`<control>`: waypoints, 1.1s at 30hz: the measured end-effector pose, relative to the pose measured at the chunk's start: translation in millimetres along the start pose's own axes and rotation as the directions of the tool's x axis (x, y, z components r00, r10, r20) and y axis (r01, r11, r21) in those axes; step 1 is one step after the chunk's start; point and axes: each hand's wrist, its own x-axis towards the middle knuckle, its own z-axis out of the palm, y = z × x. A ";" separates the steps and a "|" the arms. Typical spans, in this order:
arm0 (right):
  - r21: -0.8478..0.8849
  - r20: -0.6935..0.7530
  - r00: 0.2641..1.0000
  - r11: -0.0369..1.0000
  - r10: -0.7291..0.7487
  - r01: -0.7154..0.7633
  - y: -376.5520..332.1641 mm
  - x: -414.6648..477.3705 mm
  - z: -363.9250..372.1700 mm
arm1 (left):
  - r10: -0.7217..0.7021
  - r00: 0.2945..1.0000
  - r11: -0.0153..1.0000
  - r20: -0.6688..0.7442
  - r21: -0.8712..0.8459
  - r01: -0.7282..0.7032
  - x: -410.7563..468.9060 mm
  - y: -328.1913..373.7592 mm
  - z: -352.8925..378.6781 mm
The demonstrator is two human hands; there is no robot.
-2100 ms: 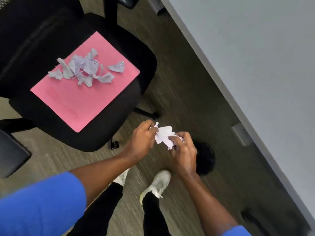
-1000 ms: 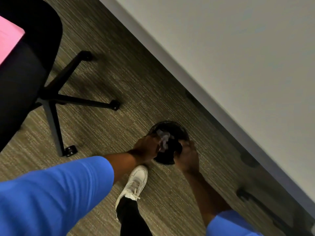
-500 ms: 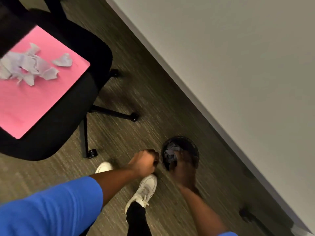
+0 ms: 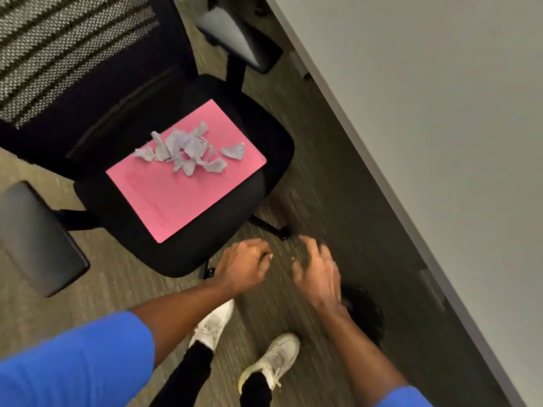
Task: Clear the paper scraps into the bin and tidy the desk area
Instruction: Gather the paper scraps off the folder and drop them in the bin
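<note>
Several crumpled white paper scraps (image 4: 188, 151) lie in a heap on a pink sheet (image 4: 182, 189) that rests on the seat of a black office chair (image 4: 129, 239). A small round black bin (image 4: 367, 315) stands on the carpet, partly hidden behind my right forearm. My left hand (image 4: 244, 265) hovers just below the seat's front edge, fingers curled, nothing visible in it. My right hand (image 4: 317, 271) is raised above the bin with fingers spread and empty.
A grey desk top (image 4: 440, 142) fills the right side, its edge running diagonally. The chair's armrests (image 4: 35, 239) and mesh back (image 4: 58, 48) stand to the left and rear. My feet in white shoes (image 4: 273, 359) are on the carpet below my hands.
Both hands have lifted from the bin, where the held scraps were dropped, and moved up toward the chair. The view has swung back to show the seat.
</note>
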 end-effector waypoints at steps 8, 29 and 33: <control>0.029 -0.053 0.972 0.972 -0.230 0.231 -114.8 80.6 2.0 | -0.226 0.878 0.974 -0.423 -0.079 0.213 30.1 -104.9 -88.1; -0.423 0.099 0.887 0.787 -0.452 0.448 -268.2 209.1 54.9 | -0.171 0.949 0.973 -0.263 0.104 0.204 103.8 -224.9 -137.5; -0.401 0.076 0.867 0.781 -0.492 0.478 -263.8 206.5 57.7 | -0.141 0.945 0.988 -0.295 0.017 0.153 99.6 -216.7 -128.8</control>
